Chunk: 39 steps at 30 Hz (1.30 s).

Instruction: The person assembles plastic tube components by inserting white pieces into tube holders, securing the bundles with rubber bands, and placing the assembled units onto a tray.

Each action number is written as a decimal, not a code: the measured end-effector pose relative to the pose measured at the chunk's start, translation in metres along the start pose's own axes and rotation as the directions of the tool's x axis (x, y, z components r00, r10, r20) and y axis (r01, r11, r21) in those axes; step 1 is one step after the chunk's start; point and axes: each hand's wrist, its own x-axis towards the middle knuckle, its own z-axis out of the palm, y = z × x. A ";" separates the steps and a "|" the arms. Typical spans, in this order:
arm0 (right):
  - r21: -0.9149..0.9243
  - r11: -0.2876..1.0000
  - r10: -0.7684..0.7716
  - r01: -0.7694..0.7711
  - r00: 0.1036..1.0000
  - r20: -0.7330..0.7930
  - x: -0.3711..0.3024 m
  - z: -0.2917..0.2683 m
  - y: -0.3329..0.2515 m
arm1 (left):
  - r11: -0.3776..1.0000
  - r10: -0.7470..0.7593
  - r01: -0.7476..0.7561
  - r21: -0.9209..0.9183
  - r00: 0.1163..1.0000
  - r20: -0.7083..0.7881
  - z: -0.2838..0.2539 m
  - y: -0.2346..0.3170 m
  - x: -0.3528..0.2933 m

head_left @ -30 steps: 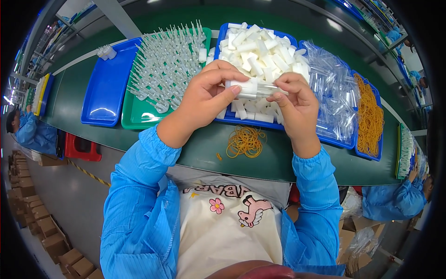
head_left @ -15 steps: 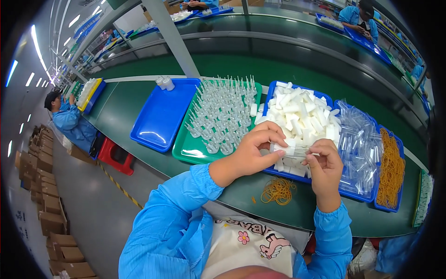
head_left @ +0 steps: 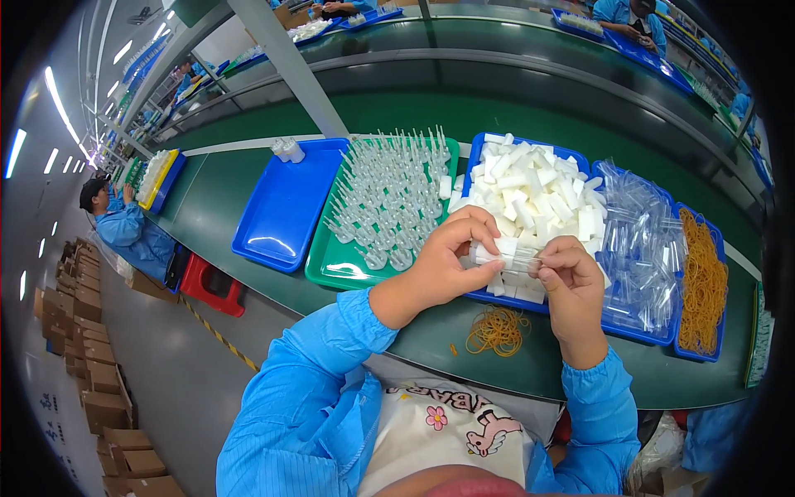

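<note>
over the green bench (head_left: 431, 330), a white-and-clear bundle (head_left: 512, 257) was above a blue tray (head_left: 530, 306)'s near edge, its ends pinched in the fingers of the left hand (head_left: 443, 261) and right hand (head_left: 574, 282); a slackened pinch probably risked spilling parts toward rubber bands (head_left: 497, 330) near the bench's near edge.

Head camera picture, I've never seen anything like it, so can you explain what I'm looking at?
No machine here: someone works bare-handed, seen from a camera on their head whose wide lens bends straight edges. The left hand holds a white piece; the right hand is at the clear, tube-like part beside it. On the dark green table, left to right, sit a blue tray with some pale pieces, a green tray of clear stemmed parts, then blue trays of white chunks, clear tubes and orange bands. Loose bands lie in front.
</note>
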 end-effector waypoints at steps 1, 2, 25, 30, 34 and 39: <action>-0.008 1.000 0.003 -0.003 1.000 0.012 0.000 0.000 0.000 | 0.998 0.031 -0.031 0.050 1.000 0.004 -0.001 -0.001 0.000; -0.010 1.000 0.004 -0.004 1.000 0.008 0.000 0.000 0.000 | 0.998 0.030 -0.031 0.046 1.000 0.007 0.000 -0.002 0.000; -0.080 0.987 -0.155 0.142 0.970 -0.189 0.001 -0.003 0.000 | 0.925 0.015 0.039 -0.378 0.990 0.139 0.002 -0.001 -0.002; 0.025 1.000 -0.001 0.009 0.961 -0.277 -0.002 0.008 -0.001 | 0.924 0.039 0.017 -0.381 0.990 0.139 0.002 -0.003 -0.003; -0.032 0.999 -0.042 0.035 0.971 -0.234 -0.003 0.006 0.003 | 0.917 0.058 -0.012 -0.399 0.993 0.105 0.006 0.000 -0.003; -0.185 0.975 -0.156 0.121 0.970 -0.188 -0.005 0.018 0.013 | 0.920 0.047 -0.012 -0.391 0.996 0.079 0.002 -0.006 -0.005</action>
